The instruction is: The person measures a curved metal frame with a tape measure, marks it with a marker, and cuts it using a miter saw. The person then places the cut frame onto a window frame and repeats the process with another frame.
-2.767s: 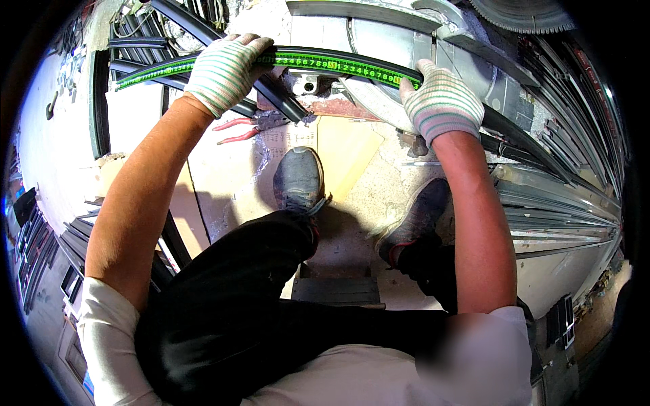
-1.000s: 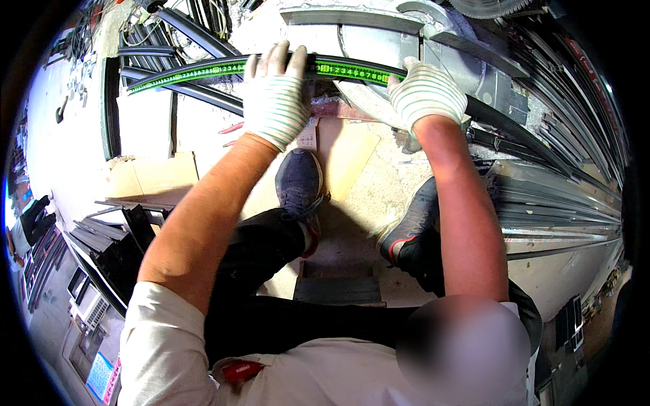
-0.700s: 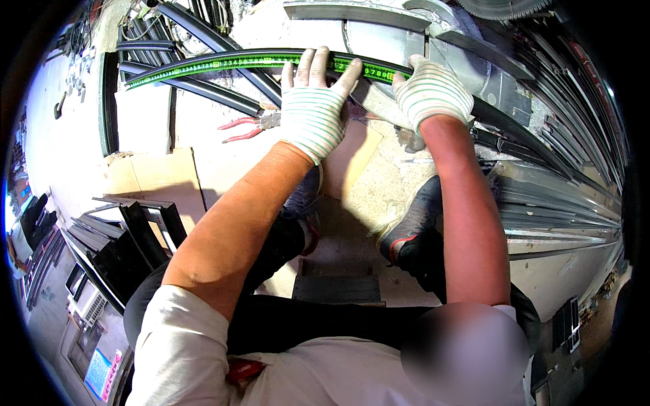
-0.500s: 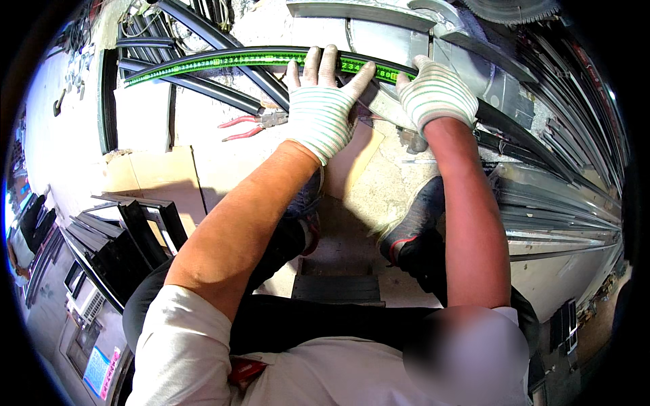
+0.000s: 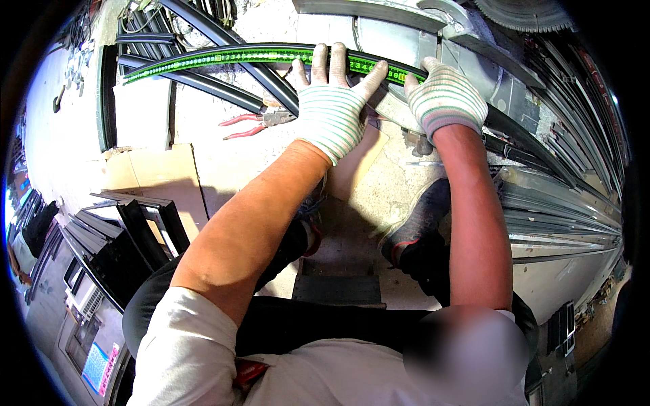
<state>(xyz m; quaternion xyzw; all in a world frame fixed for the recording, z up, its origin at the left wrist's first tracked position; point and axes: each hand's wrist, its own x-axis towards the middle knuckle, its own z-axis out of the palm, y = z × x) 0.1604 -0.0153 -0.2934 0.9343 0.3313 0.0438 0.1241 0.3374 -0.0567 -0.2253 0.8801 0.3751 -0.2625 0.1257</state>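
A bright green tape measure (image 5: 261,56) lies stretched along a long black profile bar (image 5: 511,130), which looks curved in this view. My gloved left hand (image 5: 330,111) rests on the tape and bar with its fingers spread. To its right, my gloved right hand (image 5: 447,98) is closed over the tape's right end against the bar; its palm side is hidden, so a tape case does not show. Both gloves are white with green stripes. Just below the bar, left of my left hand, lie pliers (image 5: 261,123) with red handles.
More black bars (image 5: 261,81) cross underneath at the upper left. A round saw blade (image 5: 525,12) and grey metal machine parts (image 5: 379,17) are at the top. Long metal profiles (image 5: 562,206) are stacked on the right. Black frame pieces (image 5: 115,250) stand at left beside cardboard (image 5: 159,169).
Both hands appear slightly further right in the picture, while the tape and bar also shift a little. The left fingers stay spread and the right hand stays closed.
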